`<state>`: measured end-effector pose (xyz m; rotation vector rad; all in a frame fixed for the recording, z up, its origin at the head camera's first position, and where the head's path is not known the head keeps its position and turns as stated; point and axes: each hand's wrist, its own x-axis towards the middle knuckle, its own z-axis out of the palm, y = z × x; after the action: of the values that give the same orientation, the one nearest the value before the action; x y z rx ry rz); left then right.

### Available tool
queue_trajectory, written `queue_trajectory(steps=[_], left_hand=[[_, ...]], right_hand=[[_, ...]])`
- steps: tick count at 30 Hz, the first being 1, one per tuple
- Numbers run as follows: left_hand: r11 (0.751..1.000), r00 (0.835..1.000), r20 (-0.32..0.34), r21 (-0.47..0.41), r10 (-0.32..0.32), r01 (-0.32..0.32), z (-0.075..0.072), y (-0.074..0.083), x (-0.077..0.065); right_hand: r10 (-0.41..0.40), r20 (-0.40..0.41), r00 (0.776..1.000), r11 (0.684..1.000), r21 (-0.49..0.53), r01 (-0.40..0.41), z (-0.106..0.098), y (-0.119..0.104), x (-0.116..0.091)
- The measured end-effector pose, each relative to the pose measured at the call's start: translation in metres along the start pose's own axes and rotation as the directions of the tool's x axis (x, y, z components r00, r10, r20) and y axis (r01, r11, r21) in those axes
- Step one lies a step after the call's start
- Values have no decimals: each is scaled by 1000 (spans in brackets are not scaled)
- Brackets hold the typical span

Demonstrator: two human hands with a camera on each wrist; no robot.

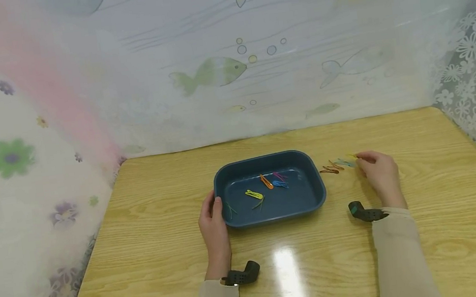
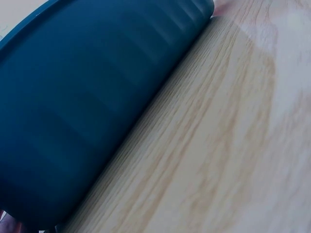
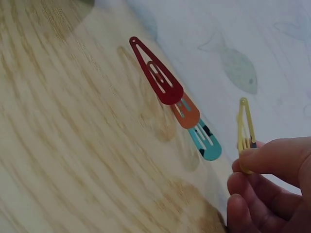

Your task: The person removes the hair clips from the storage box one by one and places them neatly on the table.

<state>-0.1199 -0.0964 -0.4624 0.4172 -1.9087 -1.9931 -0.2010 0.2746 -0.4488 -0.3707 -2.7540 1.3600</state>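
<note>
With the left hand (image 1: 213,228) we grip the blue tray (image 1: 289,201) by its left wall, thumb at the rim, probably so that it cannot slide on the table (image 1: 160,277). With the right hand (image 1: 380,174) we pinch a yellow clip (image 3: 250,125) by its wide end between thumb and fingertips, the other fingers curled, a hold that seems chosen to leave the narrow end free. That clip is beyond the tray's right wall, toward the table's far edge; whether it touches the surface we cannot tell. Beside it lie a red clip (image 3: 171,95), an orange clip (image 3: 191,118) and a turquoise clip (image 3: 212,152), overlapping in a slanting row, spaced perhaps so that each colour shows. Several loose clips (image 1: 254,194) lie scattered inside the tray, at differing angles. Our yellow clip points its narrow tip leftward, toward the tray, its long axis running roughly along the table's far edge; the red clip's narrow tip points toward the tray as well.
</note>
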Motion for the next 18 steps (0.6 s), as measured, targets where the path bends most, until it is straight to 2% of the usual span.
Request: queue_trajectory(steps=[6, 13, 18], left_hand=[[1000, 1000, -1, 5, -2, 2, 0, 0, -1], [1000, 1000, 7, 3, -10, 10, -1, 1, -1], [999, 1000, 17, -17, -26, 27, -1, 8, -2]], right_hand=[[10, 55, 998, 999, -35, -8, -7, 2, -1], [30, 62, 998, 998, -60, -26, -10, 4, -2], [19, 64, 998, 997, -82, -14, -9, 4, -2]])
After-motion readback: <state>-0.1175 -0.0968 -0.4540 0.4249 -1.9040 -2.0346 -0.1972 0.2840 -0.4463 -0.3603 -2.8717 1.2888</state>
